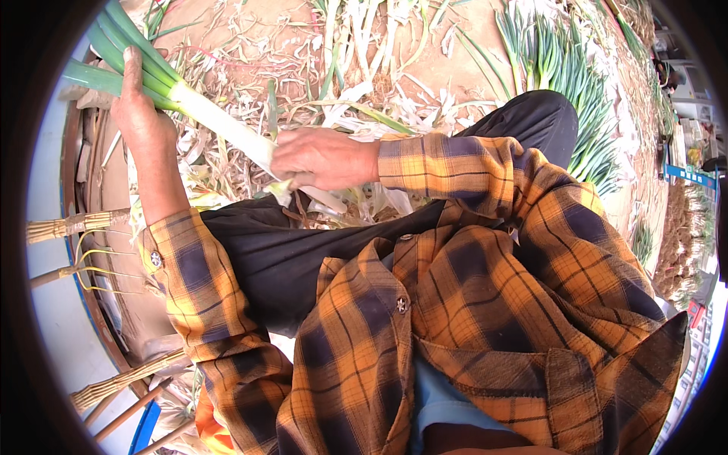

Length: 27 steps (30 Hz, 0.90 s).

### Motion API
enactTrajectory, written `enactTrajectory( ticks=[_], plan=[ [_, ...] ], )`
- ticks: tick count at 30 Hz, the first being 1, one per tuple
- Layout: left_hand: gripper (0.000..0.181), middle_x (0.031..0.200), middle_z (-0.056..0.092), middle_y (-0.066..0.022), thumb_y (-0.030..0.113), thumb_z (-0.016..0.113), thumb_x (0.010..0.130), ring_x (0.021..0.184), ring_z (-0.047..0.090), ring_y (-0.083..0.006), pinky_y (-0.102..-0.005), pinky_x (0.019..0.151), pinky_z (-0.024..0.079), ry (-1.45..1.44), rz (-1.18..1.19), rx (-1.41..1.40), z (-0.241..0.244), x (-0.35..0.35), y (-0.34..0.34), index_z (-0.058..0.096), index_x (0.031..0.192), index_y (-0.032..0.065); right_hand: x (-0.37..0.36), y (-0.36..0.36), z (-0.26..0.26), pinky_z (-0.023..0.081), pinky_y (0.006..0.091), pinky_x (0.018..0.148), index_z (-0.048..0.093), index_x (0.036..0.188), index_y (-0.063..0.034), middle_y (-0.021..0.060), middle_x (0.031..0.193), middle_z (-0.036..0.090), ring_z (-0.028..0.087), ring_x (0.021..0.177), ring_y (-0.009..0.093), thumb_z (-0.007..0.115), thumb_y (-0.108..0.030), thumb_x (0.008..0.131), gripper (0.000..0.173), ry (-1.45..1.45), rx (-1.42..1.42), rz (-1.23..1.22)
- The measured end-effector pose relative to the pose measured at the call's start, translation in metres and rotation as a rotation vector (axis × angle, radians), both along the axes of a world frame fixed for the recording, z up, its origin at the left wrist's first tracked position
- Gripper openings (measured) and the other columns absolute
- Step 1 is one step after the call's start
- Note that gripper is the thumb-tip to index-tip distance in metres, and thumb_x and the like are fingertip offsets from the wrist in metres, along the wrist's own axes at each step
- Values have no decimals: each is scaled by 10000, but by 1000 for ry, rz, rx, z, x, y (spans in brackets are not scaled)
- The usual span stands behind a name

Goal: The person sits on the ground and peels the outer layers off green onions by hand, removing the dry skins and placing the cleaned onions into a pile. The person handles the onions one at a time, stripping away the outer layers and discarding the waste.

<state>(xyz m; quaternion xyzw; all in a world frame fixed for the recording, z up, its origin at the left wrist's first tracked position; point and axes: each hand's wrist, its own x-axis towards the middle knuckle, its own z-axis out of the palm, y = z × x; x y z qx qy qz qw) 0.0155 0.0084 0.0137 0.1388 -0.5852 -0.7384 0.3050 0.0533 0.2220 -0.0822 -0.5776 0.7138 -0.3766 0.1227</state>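
Note:
Held slantwise before me is a large green onion (224, 122) with a long white stalk and broad green leaves. My left hand (142, 108) is closed around it where the leaves begin, the thumb lying along the green. Lower on the white shank, my right hand (325, 159) has its fingers curled over the stalk and covers part of it. A loose, pale yellow-green strip of outer skin (281, 191) hangs at the right fingertips. Past that hand the lower end of the stalk (325, 199) shows just above my dark trousers (284, 256).
Peeled dry skins and leaves (239, 170) litter the ground ahead. Untrimmed onions (369, 34) lie beyond them. Rows of green onions (569, 74) lie at right. On the left are a fork with curved tines (85, 267), broom-like bundles (79, 223) and wooden handles (133, 409).

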Motion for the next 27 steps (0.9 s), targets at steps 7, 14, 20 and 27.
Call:
enactTrajectory(
  ticks=[7, 14, 20, 27],
  plan=[
    [343, 943, 585, -188, 212, 525, 889, 833, 574, -224, -350, 759, 463, 109, 105, 18, 9, 2, -34, 510, 1066, -82, 28, 78, -102, 440, 380, 635, 594, 721, -53, 106, 725, 585, 568, 704, 251, 612, -329, 775, 281, -166, 909, 334],
    [333, 910, 586, -154, 185, 564, 863, 804, 573, -214, -347, 726, 465, 78, 199, 112, 4, 1, -29, 510, 1063, -76, -27, -21, 2, 415, 398, 761, 534, 1004, -53, 146, 943, 533, 518, 911, 296, 635, -480, 711, 527, -107, 11, -434],
    [358, 830, 593, -115, 260, 618, 831, 726, 562, -162, -296, 668, 454, 68, 122, -99, -2, -9, 16, 568, 977, -62, -49, -77, 30, 414, 377, 788, 546, 1054, -23, 141, 941, 489, 498, 917, 276, 684, -456, 688, 584, -79, -156, -529],
    [538, 973, 568, -110, 430, 506, 865, 858, 533, -158, -276, 641, 447, -121, -327, -446, -10, 10, 48, 501, 1124, -41, -79, -44, 74, 479, 272, 574, 564, 992, 23, 85, 806, 575, 560, 648, 142, 603, -182, 830, 264, -1082, -657, -334]
  ],
)
